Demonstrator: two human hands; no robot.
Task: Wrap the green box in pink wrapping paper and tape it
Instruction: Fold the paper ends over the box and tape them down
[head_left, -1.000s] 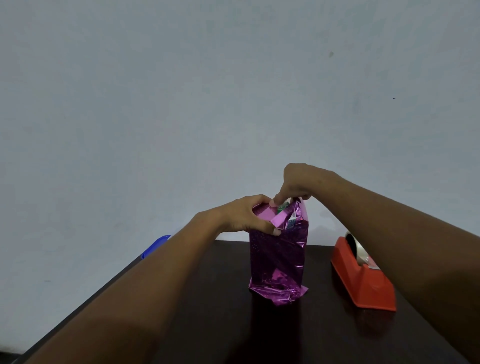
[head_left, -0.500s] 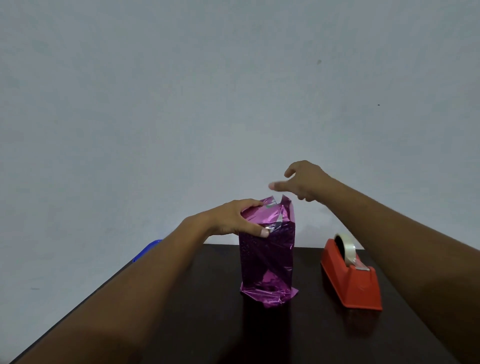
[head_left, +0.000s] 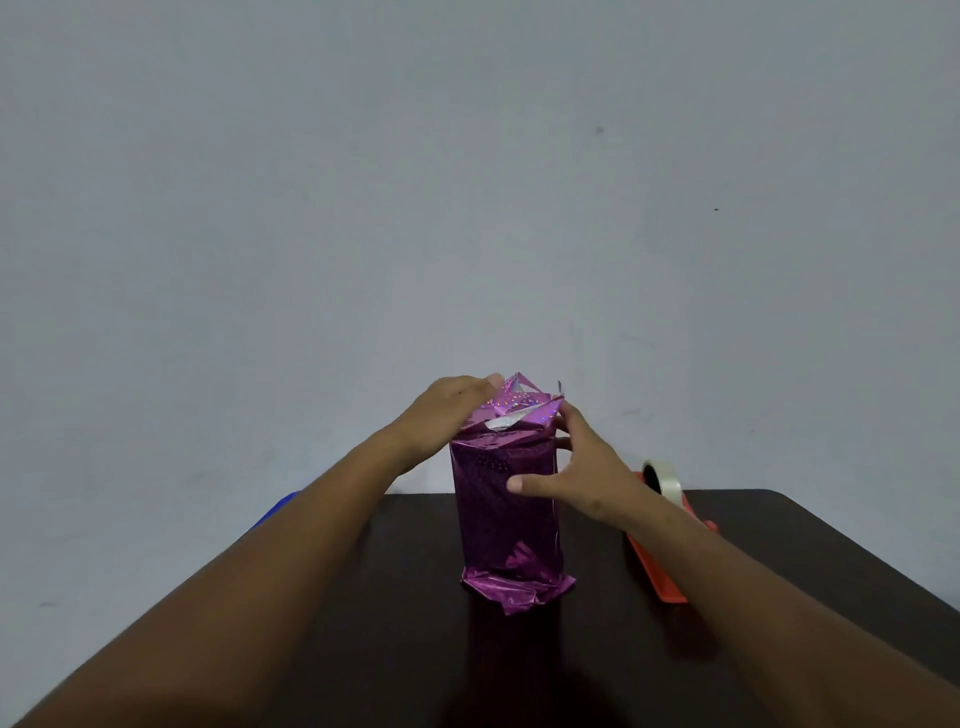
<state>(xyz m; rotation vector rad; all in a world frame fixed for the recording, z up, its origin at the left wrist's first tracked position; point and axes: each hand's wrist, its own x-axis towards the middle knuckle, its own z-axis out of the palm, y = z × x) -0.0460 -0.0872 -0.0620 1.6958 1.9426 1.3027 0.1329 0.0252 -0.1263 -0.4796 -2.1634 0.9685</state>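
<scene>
- Here, in the head view, the box wrapped in pink paper (head_left: 506, 512) is standing upright on the dark table (head_left: 810, 566), near the table's far edge and roughly midway across it.
- The green box itself is not showing; the shiny pink wrapping paper is covering every side facing the camera, so the paper is acting as the container and its contents are hidden.
- At the foot of the wrapped box the paper is bunching out in a crumpled skirt against the tabletop.
- At the top of the wrapped box the paper is sitting in loose folded flaps, with a silvery underside showing among them.
- The left hand (head_left: 447, 410) is lying against the upper left corner of the wrapped box, fingers fairly straight and pressing on the folded top rather than curling round it.
- The right hand (head_left: 576, 473) is reaching in from the right of the wrapped box with fingers spread; the thumb is lying across the front face and the fingertips are touching the top right edge of the paper, so it is touching, not clenching.
- The orange tape dispenser (head_left: 660, 561) is sitting on the table to the right of the wrapped box, apart from it and partly hidden behind the right forearm, and it is carrying a roll of pale tape (head_left: 665, 475).
- A blue object (head_left: 278, 506) is peeking out to the left of the wrapped box, beyond the table's left edge; what it is cannot be told.
- A plain pale wall (head_left: 467, 182) is filling the space behind the wrapped box.
</scene>
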